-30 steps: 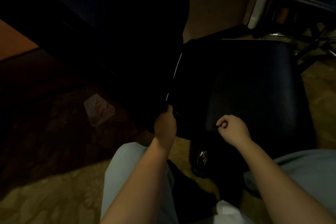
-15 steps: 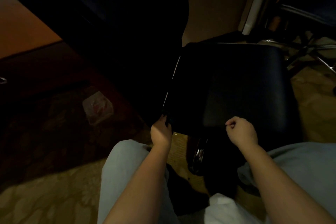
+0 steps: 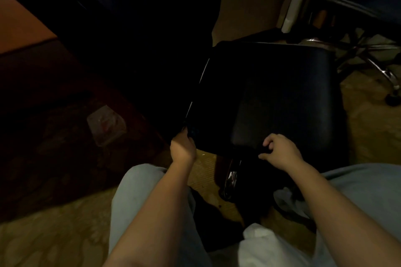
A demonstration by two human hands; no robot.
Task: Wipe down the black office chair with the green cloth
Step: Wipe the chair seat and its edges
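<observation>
The black office chair [image 3: 282, 97] has a seat of smooth, leather-like upholstery, finely grained, with a dull sheen near its front edge. Under it a base leg [image 3: 231, 178] is glossy chromed metal (as are the legs of the second chair [image 3: 384, 75], far right). The carpet [image 3: 54, 234] is matt, woven and patterned. A wrapper [image 3: 106, 123] lying on it looks like crinkled clear plastic. The bench [image 3: 19, 28], far left, looks like smooth wood. The trousers [image 3: 138, 197] are pale matt cloth.

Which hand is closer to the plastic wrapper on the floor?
Left. The left hand grips the chair seat at its corner, just right of the plastic wrapper; the right hand is farther right, at the front edge.
</observation>
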